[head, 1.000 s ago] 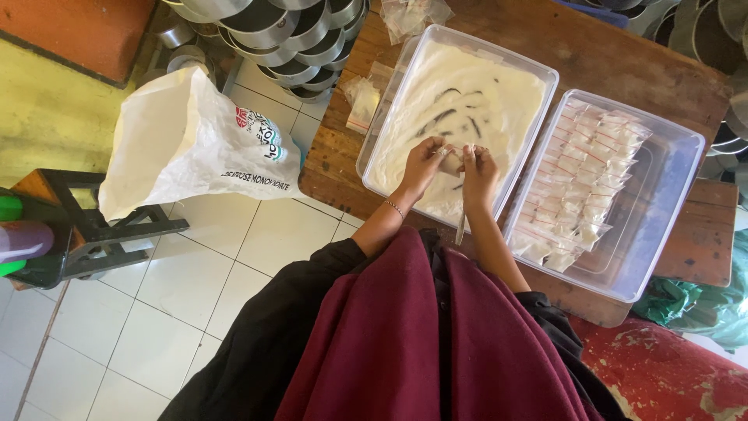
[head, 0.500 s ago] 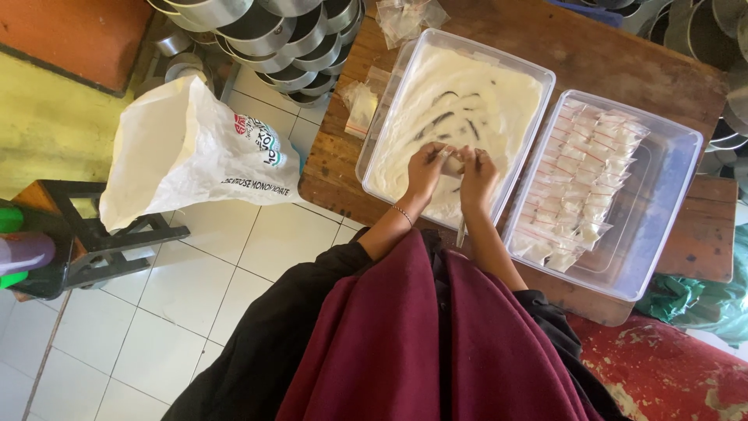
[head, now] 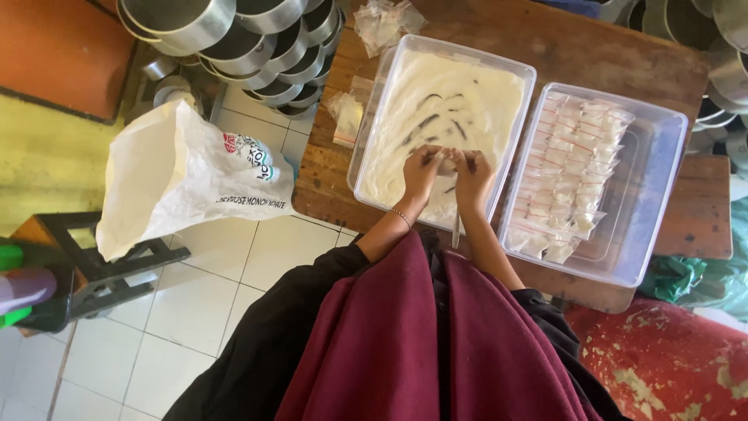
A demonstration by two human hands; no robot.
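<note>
Barely anything has moved since half a second ago: both hands are over the same spot of the powder tub [head: 374, 132], fingers working together as before, and only the camera has drifted a touch. So the little bag between them is being handled, not yet set down.

Head view, taking that tub as the landmark. It is a clear rectangular box on the wooden table [head: 576, 54], coated inside with white powder streaked by dark finger trails. Over its near edge the left hand [head: 421, 168] and the right hand [head: 471, 173] meet, fingertips pinched onto one small clear packet [head: 446, 162]; what is inside it is too small to tell. A thin bracelet sits on the left wrist.

Right of the tub, just beside it, stands a second clear tub [head: 658, 195] holding rows of filled small bags with red strips; too many and too overlapped to count. Beyond the tub's far corner lies a loose heap of empty little bags [head: 386, 17], and a few more against its left wall [head: 347, 115].

Left of the tub, off the table, one big white sack [head: 187, 175] slumps on a dark stand [head: 117, 273] above the tiled floor. Stacked metal pots [head: 265, 43] crowd beyond it, roughly a dozen.

Count: two tubs, two hands, one packet held, one sack.
</note>
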